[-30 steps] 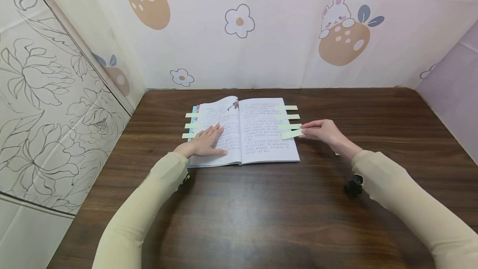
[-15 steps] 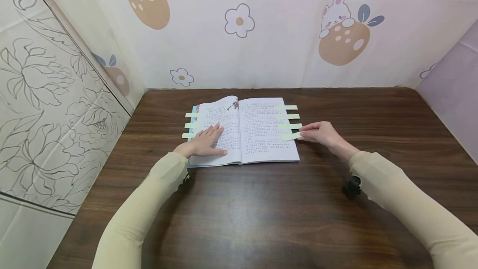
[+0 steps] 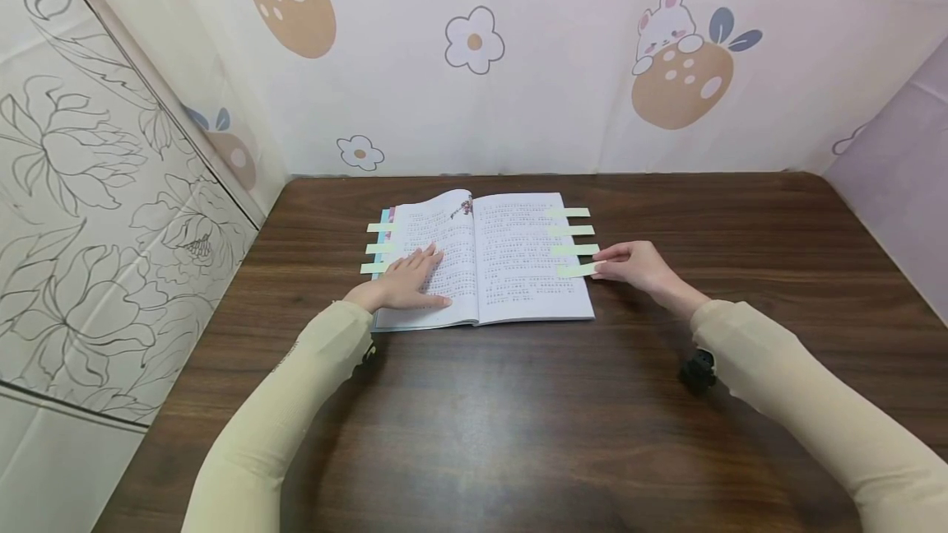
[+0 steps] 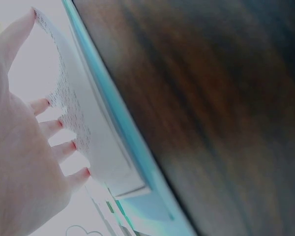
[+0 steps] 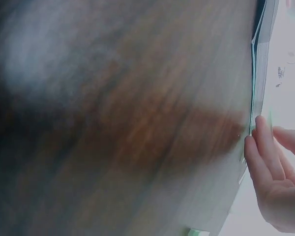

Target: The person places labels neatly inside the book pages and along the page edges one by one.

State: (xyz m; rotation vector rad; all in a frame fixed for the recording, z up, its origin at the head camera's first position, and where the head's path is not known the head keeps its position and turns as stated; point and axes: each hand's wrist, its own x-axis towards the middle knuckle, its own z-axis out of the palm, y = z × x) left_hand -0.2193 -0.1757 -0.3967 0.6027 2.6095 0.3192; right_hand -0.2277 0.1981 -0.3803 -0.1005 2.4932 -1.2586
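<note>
An open book with printed pages lies on the table. My left hand rests on its left page with the fingers spread, as the left wrist view also shows. At the right page's edge, my right hand pinches the outer end of a pale green sticky tab, whose inner end lies on the page. Just above it, another sticky tab sticks out past the edge, with more beyond. Thumb and fingers of the right hand come together beside the book's edge in the right wrist view; the tab is hard to make out there.
Several pale green tabs, such as one tab, stick out along the book's left edge. A small green and white item lies on the table at the bottom of the right wrist view. The dark wooden table meets a patterned curtain behind.
The tab in my right hand has gone from slanted to nearly level, a little apart from the one above. My right hand has shifted slightly left and down; the left hand stays put.
</note>
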